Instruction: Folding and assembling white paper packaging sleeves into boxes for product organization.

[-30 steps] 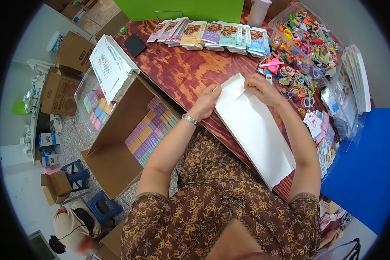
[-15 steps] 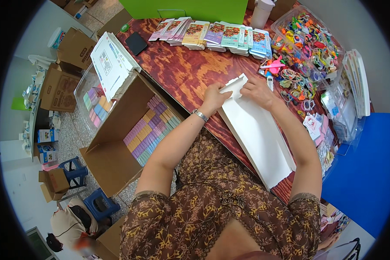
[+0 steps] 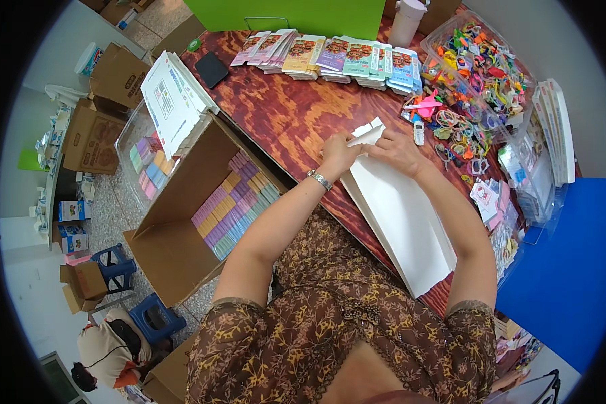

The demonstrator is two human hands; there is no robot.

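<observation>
A long white cardboard box (image 3: 405, 222), with raised side walls and an unprinted inside, lies slantwise on the red-brown wood-patterned table (image 3: 283, 114). At its far end are small upright flaps. My left hand (image 3: 342, 153) grips the left corner there, with thumb and fingers bent on the cardboard. Beside it my right hand (image 3: 398, 155) is closed on the same end, its fingertips almost meeting the left thumb. The fingers partly hide the folded edge. The box's near end reaches toward my body, and neither hand is on it.
Rows of small printed packets (image 3: 337, 57) line the table's back. Clear bins of colourful trinkets (image 3: 478, 67) stand at the right, with a small white tube (image 3: 419, 132) nearby. Left, an open brown carton (image 3: 172, 256) holds pastel packets. A person (image 3: 111, 347) bends over beyond blue stools (image 3: 156, 316).
My hands have drawn closer together at the box's far end. The left has moved slightly right and the right a little lower. The bending person at lower left has shifted.
</observation>
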